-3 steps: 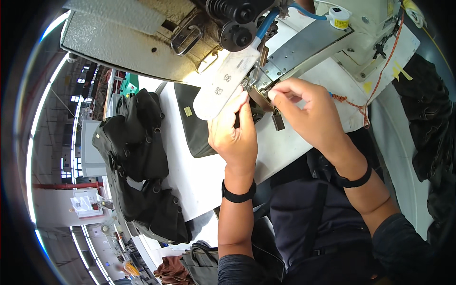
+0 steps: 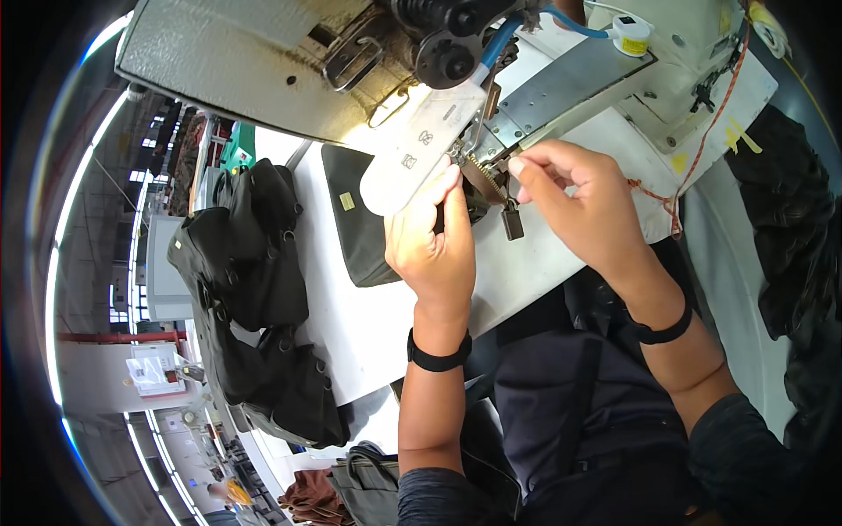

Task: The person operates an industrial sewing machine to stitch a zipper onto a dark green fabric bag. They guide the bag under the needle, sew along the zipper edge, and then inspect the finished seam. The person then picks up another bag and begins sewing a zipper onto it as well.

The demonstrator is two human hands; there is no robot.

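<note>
A curved brown strip with brass teeth along its edge, which looks like a metal zipper (image 2: 482, 181), lies under the needle area of an industrial sewing machine (image 2: 237, 70). My left hand (image 2: 431, 241) is closed, thumb and finger pressed together at the strip's left end, partly behind a pale rounded plate (image 2: 408, 153). Right of the strip, my right hand (image 2: 583, 197) is in a pinch; anything between its fingertips is too small to make out. Below the strip hangs a dark rectangular tag or pull (image 2: 513, 224). Dark fabric behind my left fingers is mostly hidden.
A dark fabric bag piece (image 2: 346, 237) lies on the white table (image 2: 338, 351) left of my left hand. Several dark bags (image 2: 254, 254) are heaped along the left edge. An orange cord (image 2: 702, 140) hangs at the right, beside dark cloth (image 2: 781, 219).
My right hand has shifted slightly right, away from the toothed strip, still pinched. My left hand stays in place. The view has tilted a little.
</note>
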